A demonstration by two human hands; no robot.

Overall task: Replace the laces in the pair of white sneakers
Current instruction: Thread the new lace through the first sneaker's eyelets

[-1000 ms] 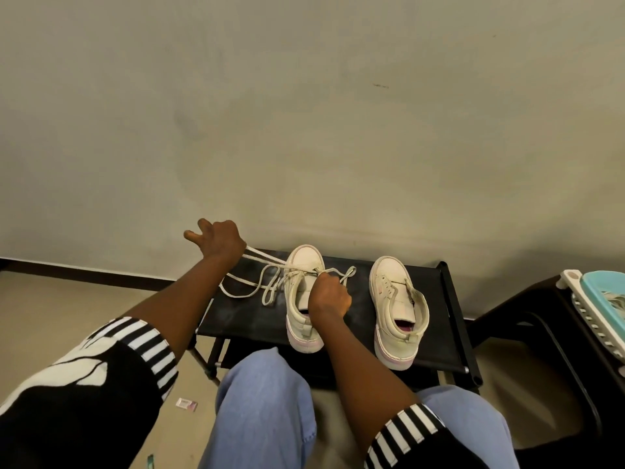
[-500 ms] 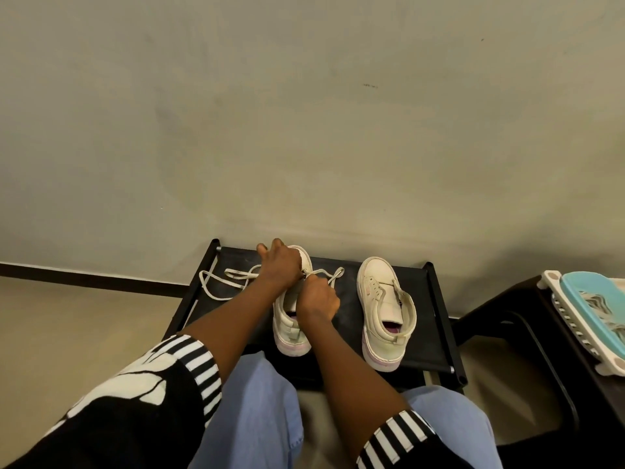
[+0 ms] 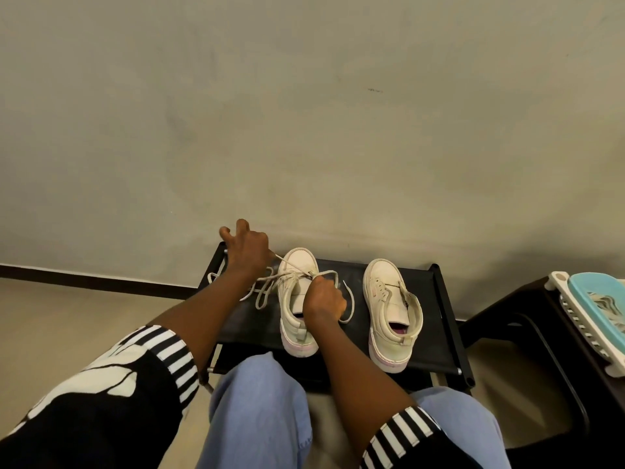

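Two white sneakers stand side by side on a low black rack (image 3: 436, 319). The left sneaker (image 3: 297, 316) has a cream lace (image 3: 267, 289) running out of its eyelets in loose loops to the left and right. My left hand (image 3: 248, 247) is up and left of the toe and pinches a taut strand of that lace, the other fingers spread. My right hand (image 3: 323, 299) rests on the tongue with fingers curled, holding the lace at the eyelets. The right sneaker (image 3: 389, 306) has no lace, its tongue open.
A plain wall rises right behind the rack. To the right stands a black stool (image 3: 527, 333) carrying a white and teal basket (image 3: 581, 316) with laces in it. My knees in blue jeans (image 3: 263, 411) are just before the rack.
My left hand has left the sneaker's toe and pulled up and to the left, drawing a lace strand taut. My right hand stays on the tongue.
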